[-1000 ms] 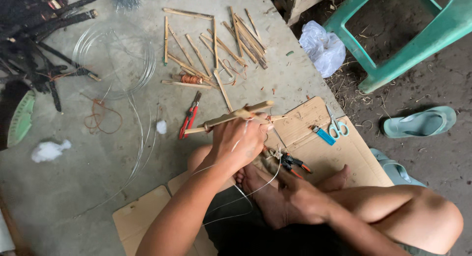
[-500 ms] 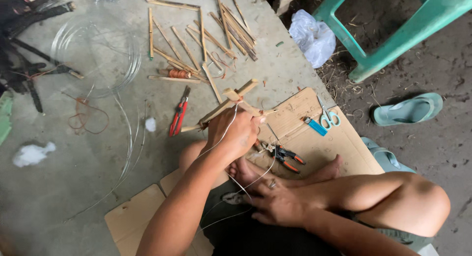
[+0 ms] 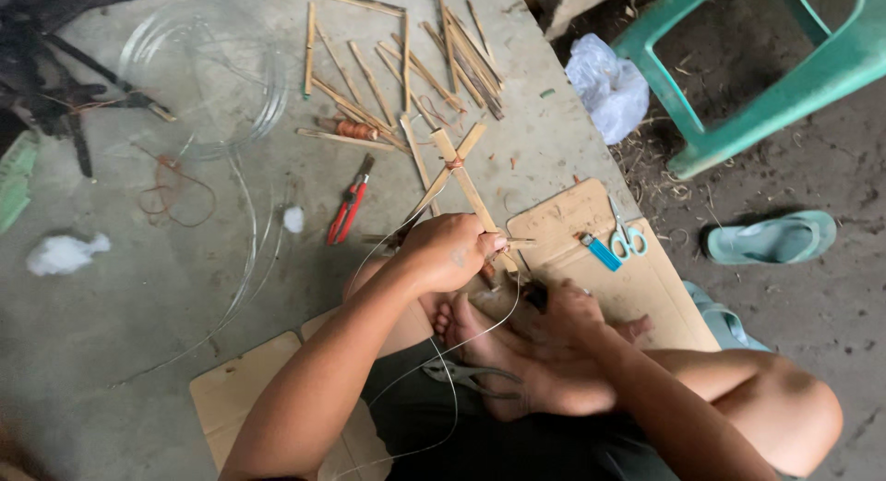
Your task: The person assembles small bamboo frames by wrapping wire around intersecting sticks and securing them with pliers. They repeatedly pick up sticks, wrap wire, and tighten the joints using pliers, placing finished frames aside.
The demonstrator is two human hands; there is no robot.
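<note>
I see the crossed bamboo sticks (image 3: 459,172), bound at the crossing with reddish thread, lying on the concrete floor (image 3: 138,315) just in front of my knees. My left hand (image 3: 452,252) is closed around the near end of the longer stick. My right hand (image 3: 568,313) sits just to the right of that end, low by my foot, curled around something dark; I cannot tell exactly what it is. A thin clear line (image 3: 443,352) loops from the sticks back across my lap.

To do this well, I judge the left hand should keep the stick pinned so the cross does not twist, while the line is kept taut and wrapped close to the stick's end, not allowed to slip along the smooth bamboo.

Beyond the cross lies a scatter of loose bamboo strips (image 3: 406,66), some touching its far tips. Left of the cross is a pair of red-handled pliers (image 3: 348,204), and further left a coil of clear line (image 3: 208,70) with loose strands trailing toward me; those strands could tangle with the one I am working. Right of the cross, on a sheet of cardboard (image 3: 646,287), lie small scissors (image 3: 626,234) and a blue lighter (image 3: 600,250), near my right hand. Well to the right stand a green plastic chair (image 3: 766,84), a white bag (image 3: 607,86) and a green sandal (image 3: 771,236).
</note>
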